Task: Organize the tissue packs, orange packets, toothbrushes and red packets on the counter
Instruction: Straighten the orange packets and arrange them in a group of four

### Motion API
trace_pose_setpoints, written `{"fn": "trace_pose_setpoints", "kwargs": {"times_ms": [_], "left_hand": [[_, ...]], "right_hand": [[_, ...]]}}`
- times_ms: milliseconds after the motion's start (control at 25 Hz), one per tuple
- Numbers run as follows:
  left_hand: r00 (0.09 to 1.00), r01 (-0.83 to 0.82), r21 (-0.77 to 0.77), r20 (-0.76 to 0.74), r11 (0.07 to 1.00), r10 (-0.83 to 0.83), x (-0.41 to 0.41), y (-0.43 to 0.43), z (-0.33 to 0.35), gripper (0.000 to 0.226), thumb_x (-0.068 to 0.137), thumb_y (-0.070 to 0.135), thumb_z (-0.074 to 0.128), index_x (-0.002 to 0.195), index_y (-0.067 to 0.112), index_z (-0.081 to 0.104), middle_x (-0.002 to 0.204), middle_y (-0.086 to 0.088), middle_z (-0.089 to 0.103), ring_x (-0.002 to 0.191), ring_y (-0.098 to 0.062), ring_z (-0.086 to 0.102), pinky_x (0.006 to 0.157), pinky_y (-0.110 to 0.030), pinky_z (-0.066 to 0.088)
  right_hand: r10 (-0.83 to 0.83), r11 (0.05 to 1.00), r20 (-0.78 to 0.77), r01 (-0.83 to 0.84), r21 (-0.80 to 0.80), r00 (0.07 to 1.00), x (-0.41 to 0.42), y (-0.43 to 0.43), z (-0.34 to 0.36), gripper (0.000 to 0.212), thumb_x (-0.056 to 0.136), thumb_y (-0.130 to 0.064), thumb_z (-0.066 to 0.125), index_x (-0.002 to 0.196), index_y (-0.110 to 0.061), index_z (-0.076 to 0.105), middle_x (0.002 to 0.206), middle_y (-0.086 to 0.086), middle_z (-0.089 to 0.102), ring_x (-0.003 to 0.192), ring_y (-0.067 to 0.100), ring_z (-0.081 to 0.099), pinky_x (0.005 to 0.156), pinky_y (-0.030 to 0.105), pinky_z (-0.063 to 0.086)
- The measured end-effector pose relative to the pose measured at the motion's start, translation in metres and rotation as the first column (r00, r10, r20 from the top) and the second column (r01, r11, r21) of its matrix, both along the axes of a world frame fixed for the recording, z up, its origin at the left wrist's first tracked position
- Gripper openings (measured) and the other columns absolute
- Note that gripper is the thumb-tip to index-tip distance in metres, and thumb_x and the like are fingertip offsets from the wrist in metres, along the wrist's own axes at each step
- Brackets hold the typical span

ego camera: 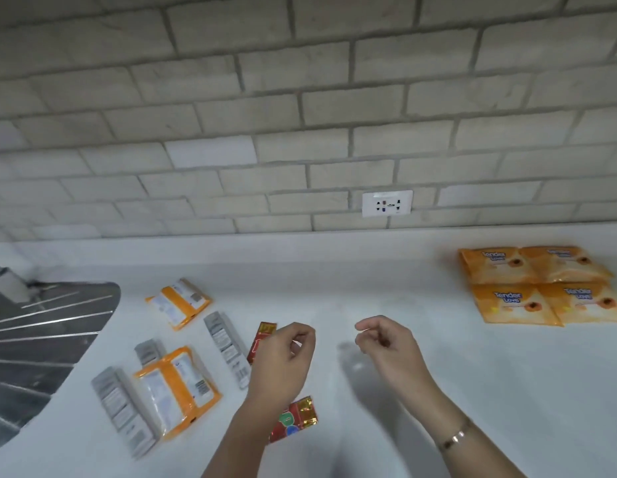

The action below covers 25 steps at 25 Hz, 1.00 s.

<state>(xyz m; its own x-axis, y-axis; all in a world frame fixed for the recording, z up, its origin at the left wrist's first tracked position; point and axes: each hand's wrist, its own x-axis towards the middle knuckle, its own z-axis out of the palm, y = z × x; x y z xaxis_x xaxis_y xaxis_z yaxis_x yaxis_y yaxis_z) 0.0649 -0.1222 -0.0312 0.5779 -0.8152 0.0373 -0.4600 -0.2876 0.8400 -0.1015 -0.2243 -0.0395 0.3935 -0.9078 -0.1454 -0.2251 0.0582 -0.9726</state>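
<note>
Several orange tissue packs (538, 284) lie in a neat two-by-two block at the back right of the white counter (369, 291). At the left lie two orange-and-white packets (179, 301) (178, 391) and three grey toothbrush boxes (227, 346) (122, 408) (149, 350). One red packet (260, 339) lies partly behind my left hand (283, 360). Another red packet (293, 419) lies under my left wrist. My left hand hovers with fingers curled and nothing in it. My right hand (386, 343) hovers mid-counter, fingers curled, holding nothing.
A steel sink with a ribbed drainboard (41, 326) fills the left edge. A brick-tile wall with a white power socket (387, 203) runs along the back. Bare counter stretches between my hands and the tissue packs.
</note>
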Motion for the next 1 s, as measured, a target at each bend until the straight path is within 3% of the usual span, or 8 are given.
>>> {"fn": "trace_pose_setpoints", "kwargs": {"times_ms": [160,240,400,480,560,760,880,1000], "left_hand": [[0.995,-0.102,0.084,0.004,0.991,0.102,0.055,0.043,-0.021,0.016,0.100,0.028,0.060,0.095,0.038,0.071,0.091,0.016,0.074,0.085,-0.005,0.070,0.075,-0.027,0.061],[0.992,-0.116,0.177,0.062,0.977,0.107,0.083,0.057,-0.032,0.016,0.097,0.031,0.064,0.112,0.029,0.071,0.110,0.007,0.075,0.099,-0.009,0.068,0.088,-0.034,0.059],[0.892,-0.162,0.566,0.433,0.809,-0.125,0.158,0.090,-0.049,0.111,0.063,0.074,0.069,0.158,0.031,0.028,0.162,-0.006,0.032,0.148,-0.029,0.029,0.117,-0.049,0.032],[0.877,-0.140,0.734,0.404,0.664,-0.261,0.188,0.098,-0.049,0.144,0.046,0.086,0.067,0.163,0.035,0.000,0.170,-0.011,0.004,0.157,-0.035,0.004,0.122,-0.061,0.014],[0.870,-0.103,0.837,0.338,0.537,-0.359,0.206,0.100,-0.048,0.156,0.040,0.090,0.070,0.161,0.037,-0.014,0.171,-0.014,-0.009,0.157,-0.039,-0.007,0.121,-0.068,0.005],[0.824,-0.051,0.886,0.298,0.461,-0.482,0.211,0.104,-0.058,0.159,0.033,0.095,0.066,0.159,0.042,-0.014,0.168,-0.013,0.006,0.156,-0.039,0.001,0.117,-0.074,0.002],[0.778,-0.060,0.847,0.371,0.528,-0.507,0.207,0.107,-0.060,0.142,0.042,0.088,0.066,0.159,0.043,0.000,0.162,-0.011,0.019,0.152,-0.036,0.014,0.117,-0.072,0.005],[0.739,-0.050,0.752,0.471,0.657,-0.482,0.198,0.106,-0.062,0.112,0.052,0.078,0.063,0.152,0.042,0.027,0.147,-0.003,0.037,0.138,-0.028,0.036,0.114,-0.061,0.024]], "right_hand": [[0.074,0.997,-0.030,-0.074,0.028,0.997,0.048,0.033,0.000,0.020,0.094,-0.005,0.067,0.093,-0.023,0.073,0.074,-0.004,0.067,0.064,0.003,0.061,0.057,0.013,0.047],[0.111,0.994,-0.067,-0.109,0.021,0.992,0.063,0.043,-0.001,0.018,0.096,-0.008,0.066,0.095,-0.026,0.073,0.081,-0.001,0.069,0.077,0.010,0.066,0.066,0.017,0.051],[0.161,0.987,-0.145,-0.158,0.029,0.976,0.088,0.062,-0.006,0.016,0.099,-0.014,0.064,0.096,-0.028,0.071,0.087,-0.005,0.072,0.087,0.009,0.069,0.071,0.020,0.050],[0.184,0.983,-0.169,-0.177,0.057,0.968,0.096,0.071,-0.010,0.017,0.100,-0.015,0.063,0.095,-0.030,0.071,0.089,-0.007,0.074,0.088,0.008,0.070,0.071,0.019,0.048],[0.207,0.978,-0.196,-0.194,0.083,0.959,0.102,0.079,-0.014,0.016,0.100,-0.018,0.063,0.095,-0.031,0.071,0.094,-0.009,0.075,0.092,0.008,0.070,0.070,0.020,0.047],[0.235,0.971,-0.231,-0.218,0.097,0.944,0.115,0.089,-0.017,0.017,0.100,-0.021,0.062,0.094,-0.034,0.070,0.094,-0.007,0.073,0.094,0.010,0.069,0.072,0.019,0.046],[0.241,0.970,-0.253,-0.225,0.091,0.937,0.119,0.090,-0.015,0.019,0.100,-0.020,0.060,0.094,-0.035,0.069,0.094,-0.004,0.073,0.093,0.012,0.069,0.072,0.020,0.048],[0.247,0.968,-0.264,-0.228,0.103,0.932,0.119,0.090,-0.014,0.017,0.100,-0.022,0.060,0.095,-0.035,0.069,0.096,-0.004,0.072,0.094,0.012,0.068,0.075,0.023,0.051]]}}
